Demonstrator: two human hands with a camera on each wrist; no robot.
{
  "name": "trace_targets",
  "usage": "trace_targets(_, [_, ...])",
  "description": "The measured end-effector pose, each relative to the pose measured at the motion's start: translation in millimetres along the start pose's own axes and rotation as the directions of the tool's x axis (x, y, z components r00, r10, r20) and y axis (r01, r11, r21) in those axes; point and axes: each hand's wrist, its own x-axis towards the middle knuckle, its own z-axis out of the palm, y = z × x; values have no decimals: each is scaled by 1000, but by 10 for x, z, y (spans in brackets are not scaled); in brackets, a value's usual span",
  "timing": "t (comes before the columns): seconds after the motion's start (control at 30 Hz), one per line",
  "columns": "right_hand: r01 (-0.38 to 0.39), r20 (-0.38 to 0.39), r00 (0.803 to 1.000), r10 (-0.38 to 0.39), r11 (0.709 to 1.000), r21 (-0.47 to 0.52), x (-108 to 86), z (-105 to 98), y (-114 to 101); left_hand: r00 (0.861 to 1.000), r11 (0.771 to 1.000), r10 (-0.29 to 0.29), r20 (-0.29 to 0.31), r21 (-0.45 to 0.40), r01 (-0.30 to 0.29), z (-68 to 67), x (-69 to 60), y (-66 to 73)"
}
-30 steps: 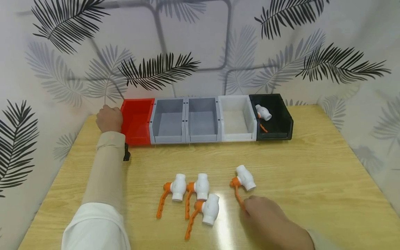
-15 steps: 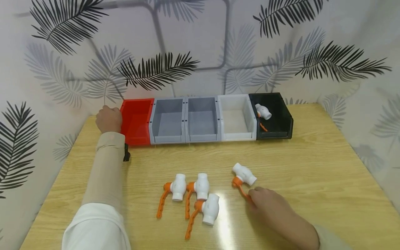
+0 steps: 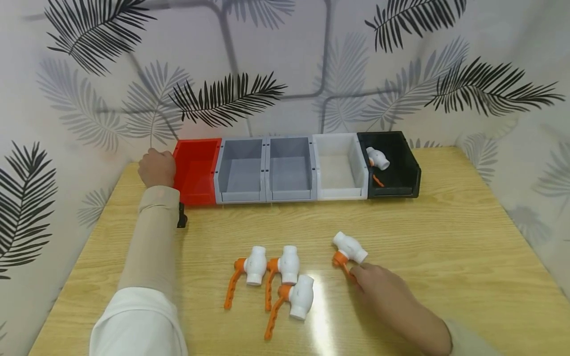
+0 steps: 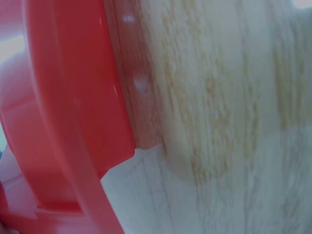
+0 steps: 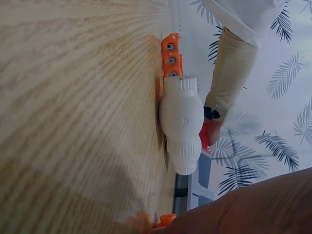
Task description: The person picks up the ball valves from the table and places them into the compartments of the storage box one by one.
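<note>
We have the right hand (image 3: 383, 292) pinching the orange lever (image 3: 347, 269) of a white ball valve (image 3: 351, 247). The lever points toward 5 o'clock, into that hand, and its slimness probably makes it easier to pinch than the round body. We cannot tell whether the valve's weight rests on the wooden table (image 3: 467, 257).

Clocking from this valve, three loose ball valves (image 3: 256, 266) lie between 7 and 9, levers turned toward 6 or 7, perhaps to offer them to the near side. The white bin (image 3: 340, 194) stands at 12, two grey bins (image 3: 242, 197) around 10 to 11, the black bin (image 3: 396, 191) at 1, holding another ball valve (image 3: 378, 159). Their low fronts face us, presumably for easy reach.

The left hand (image 3: 157, 168) is at the 9 o'clock side of the red bin (image 3: 196, 198), fingers seemingly curled; whether they grip its rim we cannot tell. It may be steadying the row.
</note>
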Motion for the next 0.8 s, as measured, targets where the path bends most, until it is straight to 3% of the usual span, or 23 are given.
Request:
trace_targets(0.3, [-16,10,1000,17,999,-34,4,17,7,1000,1000,-7,-19,-9,7,-6,-35,7])
trace_targets(0.8, [0,-77,997,-5,997,-75,24,49,41,1000,1000,-10,-15,2,10,-28,-29,42])
